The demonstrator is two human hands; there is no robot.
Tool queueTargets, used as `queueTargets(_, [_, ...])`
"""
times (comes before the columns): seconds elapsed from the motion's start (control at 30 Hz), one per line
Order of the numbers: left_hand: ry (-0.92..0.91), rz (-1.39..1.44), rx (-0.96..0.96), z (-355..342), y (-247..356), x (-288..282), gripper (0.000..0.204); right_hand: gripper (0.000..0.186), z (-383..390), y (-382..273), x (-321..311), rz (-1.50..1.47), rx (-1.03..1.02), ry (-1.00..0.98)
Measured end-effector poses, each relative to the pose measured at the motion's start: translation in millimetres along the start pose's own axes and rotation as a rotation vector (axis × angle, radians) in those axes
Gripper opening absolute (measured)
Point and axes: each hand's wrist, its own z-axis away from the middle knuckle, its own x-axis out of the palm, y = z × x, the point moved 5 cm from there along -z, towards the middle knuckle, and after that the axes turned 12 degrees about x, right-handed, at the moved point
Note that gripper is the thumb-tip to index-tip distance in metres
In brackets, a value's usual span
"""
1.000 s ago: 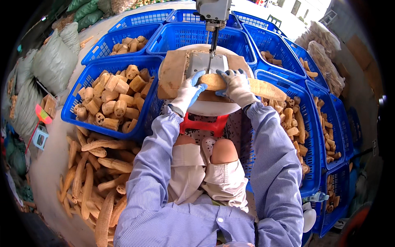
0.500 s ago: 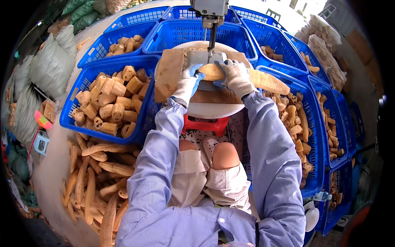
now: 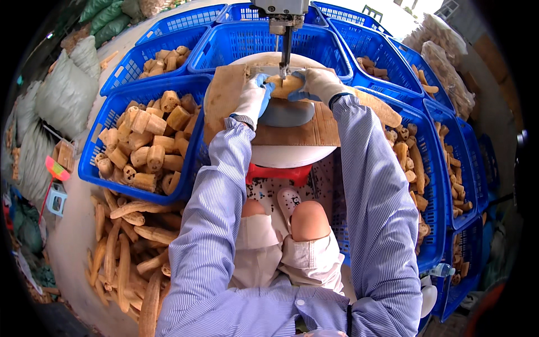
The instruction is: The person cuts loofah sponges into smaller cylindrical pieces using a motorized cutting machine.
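A long dried loofah [image 3: 375, 105] lies crosswise over the cutting machine's table, its thick end reaching out to the right. My left hand [image 3: 255, 96], in a white and blue glove, is closed on its left end. With the same kind of glove, my right hand [image 3: 323, 85] grips it further right, fingers curled over the top. Between the two hands the upright blade and guide [image 3: 286, 48] of the machine [image 3: 283, 8] come down at the loofah's far side. Brown cardboard [image 3: 224, 98] covers the table around a grey metal plate [image 3: 287, 114].
Blue baskets surround me. The left basket [image 3: 84, 163] holds many short loofah pieces [image 3: 143, 139]; the right basket [image 3: 435, 247] holds longer bits. Whole loofahs [image 3: 123, 264] are heaped on the floor at left. A red stool [image 3: 279, 174] stands under the table.
Both hands have pushed the loofah away from me, up to the blade. My grip on it stays closed.
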Motion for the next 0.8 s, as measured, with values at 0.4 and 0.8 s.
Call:
queueTargets(0.4, [0.504,0.658,-0.012,100.7,27.7,11.9,0.036,0.083,42.6,86.5,-12.5,-0.138,-0.172,-0.062])
queueTargets(0.8, [-0.339,0.839,0.305,221.5,168.2,227.4,0.115,0.092,217.7,235.8,-38.3,-0.100,0.234,-0.335])
